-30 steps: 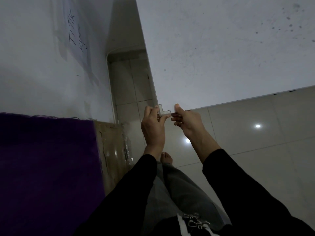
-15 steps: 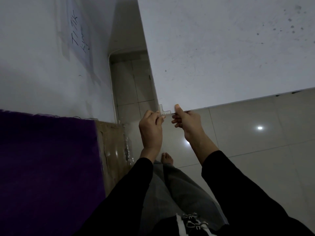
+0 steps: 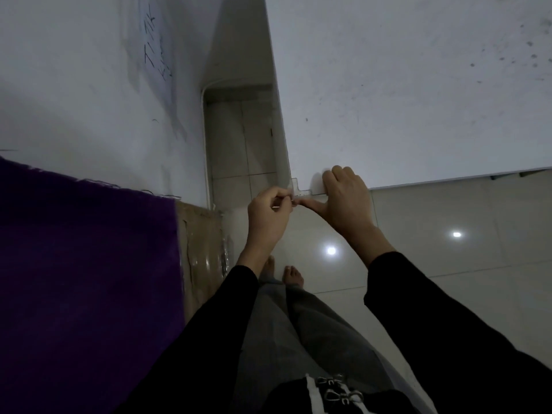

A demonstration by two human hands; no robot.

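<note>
A small clear plastic piece (image 3: pixel 299 190) with stepped edges sits at the lower corner of the white wall (image 3: pixel 403 94). My left hand (image 3: pixel 270 218) pinches its near end between thumb and curled fingers. My right hand (image 3: pixel 343 198) lies against the wall just right of the piece, with its thumb stretched out under it toward my left fingertips. The part of the piece under my right fingers is hidden.
A purple cloth (image 3: pixel 83 279) covers a cardboard box (image 3: pixel 203 249) on my left. A paper with handwriting (image 3: pixel 156 46) hangs on the left wall. A narrow gap (image 3: pixel 242 144) runs back between the two walls. Glossy floor tiles (image 3: pixel 448 264) spread to the right, and my bare feet (image 3: pixel 292 274) stand below.
My right hand has moved up from pinching the piece to lying against the wall with its thumb stretched out. My left hand has dropped slightly and still pinches the piece.
</note>
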